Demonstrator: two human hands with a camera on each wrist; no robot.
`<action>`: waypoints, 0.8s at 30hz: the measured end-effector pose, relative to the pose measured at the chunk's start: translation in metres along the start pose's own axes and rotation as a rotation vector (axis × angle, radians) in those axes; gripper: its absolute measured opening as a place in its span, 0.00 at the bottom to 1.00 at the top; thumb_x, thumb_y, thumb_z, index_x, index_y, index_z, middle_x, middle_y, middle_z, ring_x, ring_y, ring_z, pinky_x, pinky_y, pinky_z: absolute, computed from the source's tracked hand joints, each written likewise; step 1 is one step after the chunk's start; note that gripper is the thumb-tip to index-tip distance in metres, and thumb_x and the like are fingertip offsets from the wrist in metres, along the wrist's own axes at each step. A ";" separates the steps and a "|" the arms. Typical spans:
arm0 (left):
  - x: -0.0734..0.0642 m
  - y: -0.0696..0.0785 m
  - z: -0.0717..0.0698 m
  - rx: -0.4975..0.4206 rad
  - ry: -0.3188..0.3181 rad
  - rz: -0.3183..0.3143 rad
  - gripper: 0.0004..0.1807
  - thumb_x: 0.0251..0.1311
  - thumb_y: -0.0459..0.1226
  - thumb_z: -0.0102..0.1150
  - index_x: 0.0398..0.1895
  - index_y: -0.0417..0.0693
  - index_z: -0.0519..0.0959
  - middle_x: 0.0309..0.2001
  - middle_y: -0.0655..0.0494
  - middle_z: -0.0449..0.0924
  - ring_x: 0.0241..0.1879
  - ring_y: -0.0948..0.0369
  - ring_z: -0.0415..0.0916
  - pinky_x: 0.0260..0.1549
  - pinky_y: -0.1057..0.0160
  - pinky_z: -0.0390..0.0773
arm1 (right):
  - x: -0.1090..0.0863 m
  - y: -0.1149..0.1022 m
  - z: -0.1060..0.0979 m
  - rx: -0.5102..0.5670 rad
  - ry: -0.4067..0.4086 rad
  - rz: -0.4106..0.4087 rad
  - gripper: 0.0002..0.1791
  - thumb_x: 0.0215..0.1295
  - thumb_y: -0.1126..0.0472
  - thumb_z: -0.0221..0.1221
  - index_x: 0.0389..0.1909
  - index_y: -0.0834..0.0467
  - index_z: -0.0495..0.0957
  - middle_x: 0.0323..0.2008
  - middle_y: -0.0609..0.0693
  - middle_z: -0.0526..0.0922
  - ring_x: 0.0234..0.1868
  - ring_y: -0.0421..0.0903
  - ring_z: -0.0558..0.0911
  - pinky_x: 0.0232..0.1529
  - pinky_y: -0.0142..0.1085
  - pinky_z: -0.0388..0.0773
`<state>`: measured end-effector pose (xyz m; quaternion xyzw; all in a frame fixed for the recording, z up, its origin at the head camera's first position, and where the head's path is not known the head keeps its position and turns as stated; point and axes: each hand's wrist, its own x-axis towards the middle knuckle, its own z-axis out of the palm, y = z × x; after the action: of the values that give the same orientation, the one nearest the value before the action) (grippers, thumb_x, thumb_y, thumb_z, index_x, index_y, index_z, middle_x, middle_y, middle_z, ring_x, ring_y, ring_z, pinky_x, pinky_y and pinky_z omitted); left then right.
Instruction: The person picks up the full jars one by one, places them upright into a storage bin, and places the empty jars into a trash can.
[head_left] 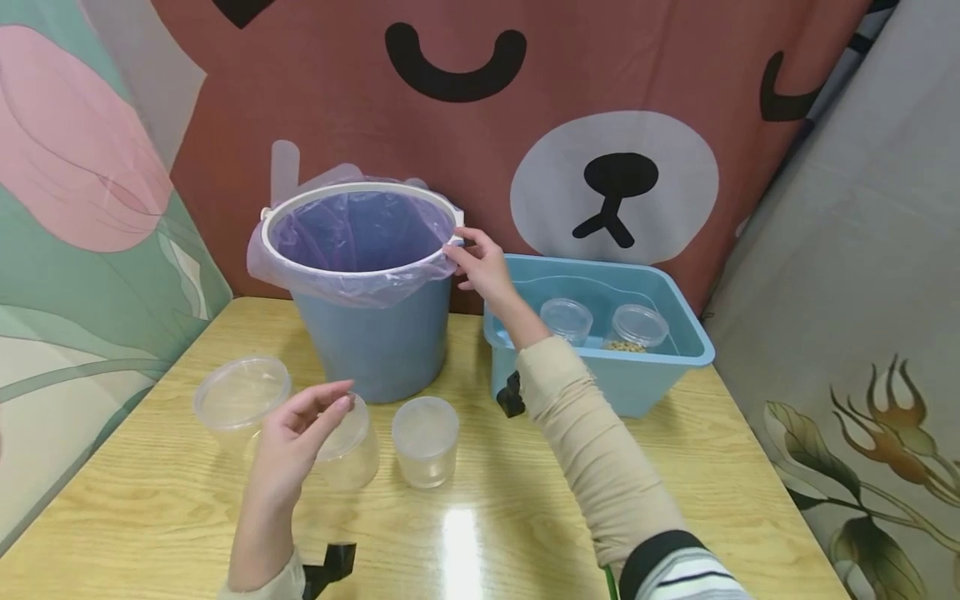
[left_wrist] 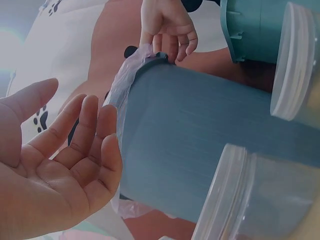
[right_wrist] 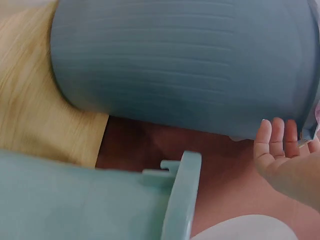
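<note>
A blue trash bin (head_left: 382, 342) stands upright at the back of the table, lined with a thin purple trash bag (head_left: 345, 290) folded over its edge. A white ring (head_left: 327, 268) runs around the bin's mouth. At the right side of the rim, my right hand (head_left: 486, 268) pinches the ring between thumb and index finger, the other fingers loosely bent. My left hand (left_wrist: 65, 165) hovers with relaxed fingers, holding nothing. In the head view it partly covers a lidded clear jar (head_left: 348, 454).
A large lidded clear tub (head_left: 243, 392) stands left of the jar, a smaller one (head_left: 425, 442) right of it. Beside the bin, a light blue basin (head_left: 600, 383) holds two clear lidded containers; one (head_left: 637, 327) has small tan pieces inside. Fabric hangs behind the table.
</note>
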<state>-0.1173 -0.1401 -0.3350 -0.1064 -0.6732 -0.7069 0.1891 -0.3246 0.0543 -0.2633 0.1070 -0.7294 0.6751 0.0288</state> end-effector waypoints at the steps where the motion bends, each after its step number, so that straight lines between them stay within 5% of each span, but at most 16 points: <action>1: 0.000 0.000 -0.001 -0.011 0.002 0.010 0.09 0.57 0.24 0.52 0.40 0.29 0.76 0.32 0.56 0.80 0.35 0.64 0.76 0.38 0.72 0.72 | 0.000 0.000 0.000 0.025 0.003 0.008 0.23 0.59 0.61 0.58 0.56 0.56 0.69 0.29 0.50 0.74 0.27 0.48 0.74 0.23 0.33 0.75; 6: -0.001 0.000 -0.008 -0.052 0.025 0.068 0.09 0.56 0.21 0.50 0.39 0.29 0.77 0.30 0.53 0.80 0.33 0.64 0.76 0.34 0.72 0.72 | -0.001 0.000 0.003 0.143 0.015 0.035 0.23 0.59 0.63 0.58 0.57 0.56 0.69 0.25 0.48 0.73 0.21 0.42 0.71 0.23 0.33 0.75; 15: -0.004 0.002 -0.028 -0.088 0.107 0.079 0.10 0.57 0.21 0.49 0.39 0.32 0.78 0.30 0.55 0.81 0.32 0.64 0.77 0.31 0.73 0.72 | -0.003 -0.002 0.005 0.177 0.025 0.075 0.23 0.59 0.64 0.57 0.57 0.57 0.68 0.22 0.48 0.71 0.17 0.41 0.70 0.21 0.33 0.73; 24: -0.009 0.003 -0.051 -0.085 0.359 -0.021 0.09 0.55 0.22 0.52 0.38 0.29 0.78 0.26 0.54 0.81 0.27 0.64 0.77 0.27 0.73 0.73 | -0.003 -0.002 0.005 0.163 0.016 0.083 0.24 0.59 0.64 0.57 0.57 0.56 0.68 0.21 0.47 0.72 0.17 0.41 0.70 0.23 0.35 0.74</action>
<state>-0.1024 -0.1899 -0.3398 0.0209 -0.5994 -0.7442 0.2941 -0.3211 0.0498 -0.2621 0.0734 -0.6758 0.7335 -0.0021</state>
